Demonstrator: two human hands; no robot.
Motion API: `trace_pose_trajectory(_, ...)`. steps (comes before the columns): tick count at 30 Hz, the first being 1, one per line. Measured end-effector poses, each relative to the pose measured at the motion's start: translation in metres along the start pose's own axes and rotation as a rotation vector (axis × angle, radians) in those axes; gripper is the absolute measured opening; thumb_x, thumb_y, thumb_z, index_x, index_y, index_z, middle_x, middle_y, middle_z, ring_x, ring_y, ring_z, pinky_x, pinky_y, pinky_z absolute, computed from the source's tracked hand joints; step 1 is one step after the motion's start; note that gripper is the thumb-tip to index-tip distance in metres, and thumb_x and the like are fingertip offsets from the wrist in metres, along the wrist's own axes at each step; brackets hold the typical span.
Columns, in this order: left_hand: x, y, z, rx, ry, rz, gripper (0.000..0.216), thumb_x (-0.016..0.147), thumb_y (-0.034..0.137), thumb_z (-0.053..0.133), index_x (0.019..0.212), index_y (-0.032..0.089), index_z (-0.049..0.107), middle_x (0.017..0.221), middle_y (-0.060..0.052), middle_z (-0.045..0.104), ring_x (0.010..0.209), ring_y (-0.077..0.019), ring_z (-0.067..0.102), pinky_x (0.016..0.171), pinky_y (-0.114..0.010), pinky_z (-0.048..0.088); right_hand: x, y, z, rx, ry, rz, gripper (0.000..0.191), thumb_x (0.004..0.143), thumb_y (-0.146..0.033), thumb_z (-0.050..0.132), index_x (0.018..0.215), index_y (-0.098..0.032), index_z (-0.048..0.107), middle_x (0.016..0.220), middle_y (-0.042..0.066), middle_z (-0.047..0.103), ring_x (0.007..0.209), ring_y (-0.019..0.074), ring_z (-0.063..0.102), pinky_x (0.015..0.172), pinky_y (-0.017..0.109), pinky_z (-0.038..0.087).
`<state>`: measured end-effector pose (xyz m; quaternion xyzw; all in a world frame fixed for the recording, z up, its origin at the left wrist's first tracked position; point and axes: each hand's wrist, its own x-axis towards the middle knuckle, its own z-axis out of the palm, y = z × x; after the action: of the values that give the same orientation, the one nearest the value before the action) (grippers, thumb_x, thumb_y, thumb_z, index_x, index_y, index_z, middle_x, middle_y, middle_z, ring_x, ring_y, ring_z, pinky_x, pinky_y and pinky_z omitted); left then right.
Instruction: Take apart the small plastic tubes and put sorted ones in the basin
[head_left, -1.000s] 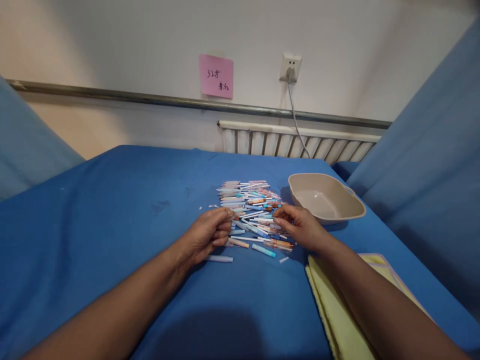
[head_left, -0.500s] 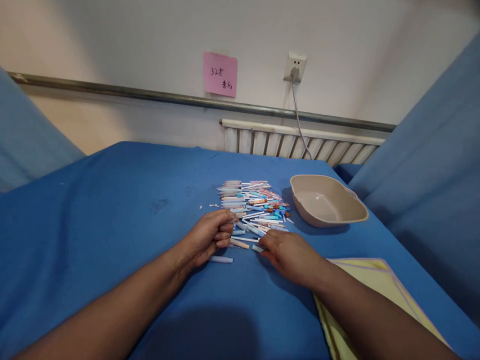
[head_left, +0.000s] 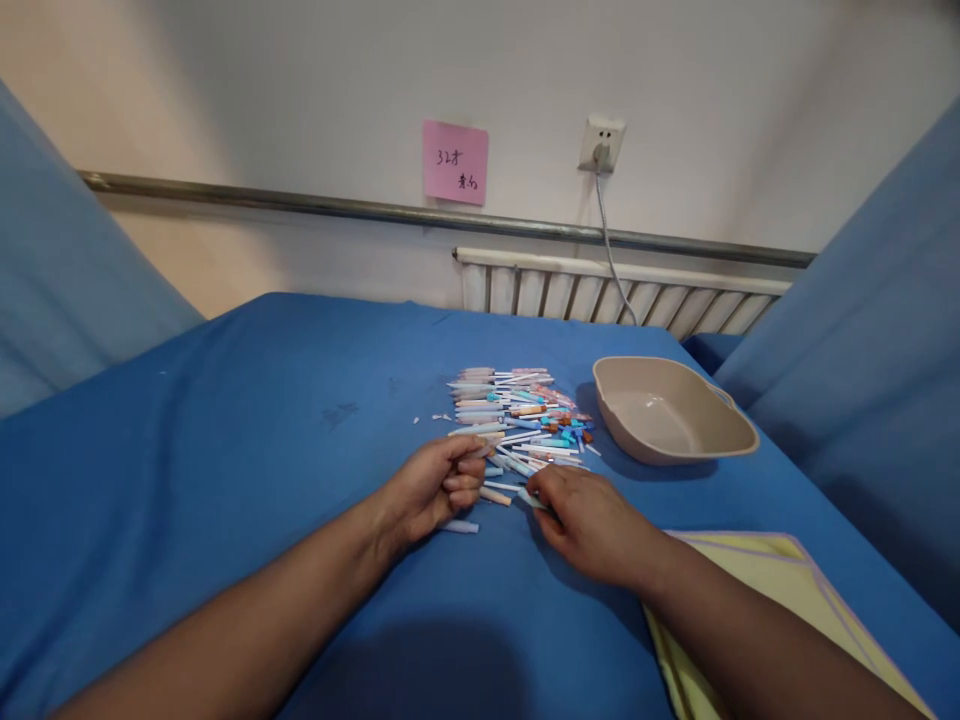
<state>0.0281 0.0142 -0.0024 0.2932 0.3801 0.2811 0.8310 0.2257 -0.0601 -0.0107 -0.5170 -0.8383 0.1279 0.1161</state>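
Note:
A heap of small pens and pen caps (head_left: pixel 517 420) in white, blue, pink and orange lies on the blue cloth (head_left: pixel 225 440). My left hand (head_left: pixel 435 485) rests at the heap's near left edge, fingers curled round a few pen pieces. My right hand (head_left: pixel 589 520) lies knuckles up at the heap's near edge, its fingertips closed on a light blue pen piece (head_left: pixel 531 497). One pale pen piece (head_left: pixel 459 526) lies loose under my left hand.
A beige shallow bowl (head_left: pixel 724 440) stands right of the heap. A yellow folded cloth (head_left: pixel 780 590) lies at the near right under my right forearm. Blue padded panels rise on both sides. A wall with a rail, radiator, socket and pink note is behind.
My right hand drew back from the heap's right side toward me and closed on a light blue piece at the near edge. My left hand stayed curled in place.

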Motion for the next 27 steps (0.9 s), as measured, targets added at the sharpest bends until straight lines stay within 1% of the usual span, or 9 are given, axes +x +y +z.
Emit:
trace_pose_trajectory(2,0.0003,0.0004,-0.0002,-0.017,-0.005,-0.023,0.019,0.084,0.016,0.048,0.066,0.015,0.044,0.052,0.010,0.024,0.034,-0.0014,0.018,0.032,-0.011,0.017,0.0005,0.0020,0.0007,0.017,0.002,0.010,0.014,0.086,-0.018,0.049,0.098,-0.018,0.057,0.093,0.007,0.065,0.086,0.0198,0.059,0.075,0.029,0.041)
trace_pose_trajectory(5,0.0015,0.0003,-0.0018,-0.039,-0.004,-0.034,0.019,0.086,0.015,0.047,0.067,0.015,0.045,0.052,0.010,0.026,0.034,-0.0013,0.020,0.032,-0.011,0.017,0.0007,0.0041,0.0027,0.034,-0.020,-0.014,0.016,0.085,-0.018,0.051,0.100,-0.018,0.057,0.095,0.007,0.065,0.090,0.0201,0.059,0.078,0.029,0.041)
trace_pose_trajectory(9,0.0041,-0.0007,-0.0048,-0.057,-0.004,-0.011,0.015,0.085,0.015,0.053,0.071,0.013,0.050,0.051,0.010,0.029,0.034,-0.0009,0.022,0.034,-0.011,0.020,0.0009,0.0054,0.0047,0.039,-0.055,-0.044,0.016,0.086,-0.020,0.053,0.101,-0.018,0.059,0.097,0.008,0.066,0.094,0.0208,0.058,0.081,0.030,0.041)
trace_pose_trajectory(14,0.0060,-0.0037,-0.0076,-0.062,-0.020,0.029,0.009,0.080,0.016,0.065,0.078,0.012,0.057,0.055,0.006,0.042,0.040,-0.0033,0.037,0.040,-0.014,0.033,0.0015,0.0059,0.0041,0.050,-0.058,-0.050,0.015,0.087,-0.021,0.054,0.101,-0.018,0.059,0.097,0.007,0.066,0.093,0.0207,0.058,0.081,0.030,0.042)
trace_pose_trajectory(17,0.0060,-0.0051,-0.0088,-0.062,-0.034,0.043,0.010,0.079,0.018,0.067,0.082,0.012,0.060,0.056,0.006,0.044,0.044,-0.0050,0.042,0.045,-0.016,0.038,0.0018,0.0068,0.0041,0.058,-0.057,-0.050,0.015,0.087,-0.021,0.055,0.101,-0.018,0.060,0.097,0.007,0.066,0.093,0.0205,0.059,0.082,0.030,0.042)
trace_pose_trajectory(19,0.0059,-0.0052,-0.0091,-0.063,-0.045,0.044,0.012,0.080,0.020,0.068,0.083,0.011,0.060,0.055,0.006,0.043,0.044,-0.0044,0.041,0.045,-0.016,0.037,0.0017,0.0075,0.0044,0.056,-0.052,-0.058,0.015,0.087,-0.021,0.054,0.101,-0.018,0.060,0.097,0.007,0.066,0.093,0.0203,0.059,0.082,0.030,0.042)
trace_pose_trajectory(23,0.0055,-0.0042,-0.0090,-0.061,-0.067,0.037,0.014,0.079,0.020,0.070,0.081,0.010,0.061,0.055,0.007,0.039,0.041,-0.0020,0.033,0.042,-0.014,0.030,0.0007,0.0080,0.0049,0.041,-0.044,-0.074,0.014,0.088,-0.022,0.053,0.100,-0.018,0.061,0.096,0.007,0.065,0.092,0.0204,0.058,0.082,0.031,0.042)
trace_pose_trajectory(27,0.0059,-0.0038,-0.0094,-0.055,-0.076,0.035,0.012,0.079,0.018,0.070,0.082,0.010,0.062,0.055,0.007,0.039,0.041,-0.0011,0.032,0.041,-0.013,0.029,0.0000,0.0074,0.0039,0.037,-0.047,-0.066,0.014,0.088,-0.023,0.053,0.099,-0.019,0.061,0.095,0.007,0.065,0.091,0.0205,0.058,0.080,0.030,0.042)
